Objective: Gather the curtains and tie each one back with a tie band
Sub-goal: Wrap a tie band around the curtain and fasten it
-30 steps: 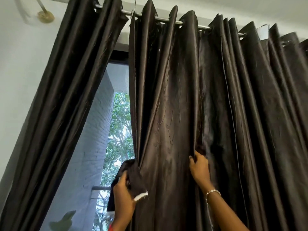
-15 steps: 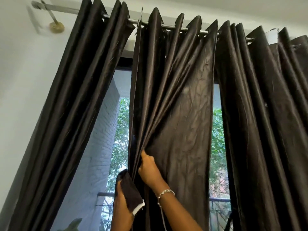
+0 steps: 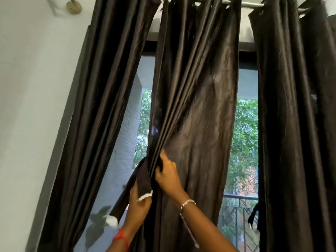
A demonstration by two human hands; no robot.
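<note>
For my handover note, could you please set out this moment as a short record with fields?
middle curtain: hangs from the rod, folds bunched toward its left edge
right hand: pinches the bunched folds
left hand: holds the tie band, dark with white ends
band state: beside the folds, not tied round them
left curtain: hangs loose, no band on it
right curtain: hangs apart from the middle curtain, with window showing between
wrists: bracelet on the right, red thread on the left

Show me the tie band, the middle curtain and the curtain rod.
tie band (image 3: 140, 179): head view, dark middle stretch.
middle curtain (image 3: 201, 142): head view, flat panel beside gathered folds.
curtain rod (image 3: 251, 5): head view, bare stretch between curtains.
</note>
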